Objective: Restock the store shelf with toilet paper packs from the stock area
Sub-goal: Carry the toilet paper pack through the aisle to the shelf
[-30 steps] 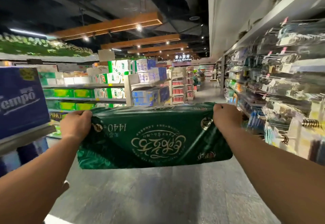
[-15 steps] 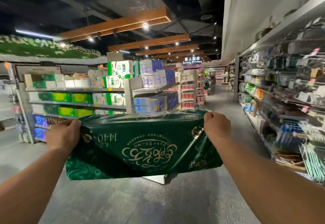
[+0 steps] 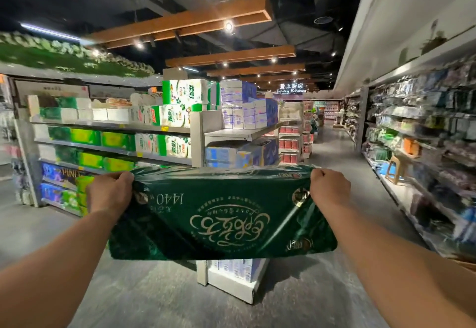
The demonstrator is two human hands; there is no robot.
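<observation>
In the head view we carry the pack [image 3: 221, 214] out in front of us at 12 o'clock, above the floor [image 3: 164, 296], its print upside down to us. Our left hand [image 3: 109, 192] pinches the film at the pack's upper left corner, and our right hand [image 3: 329, 188] bunches the film at the upper right corner; both fists are closed on wrapper, not on the rolls inside.

That is where we see the risk. The whole weight seems to hang from two corners of thin film, so the film could stretch or tear, or slide out of a fist, and the pack would drop. The pack also blocks our sight of the low shelf end [image 3: 231, 278] right ahead, and we judge we could knock into it.

The tissue shelves [image 3: 113, 134] stand at 10 o'clock, near but not yet within reach.

Our fingertips are hidden behind the pack. Its far side and bottom are out of sight. The hanging goods [image 3: 422, 131] at 2 o'clock are blurred beyond naming, and we cannot tell which shelf has a gap for this pack.
</observation>
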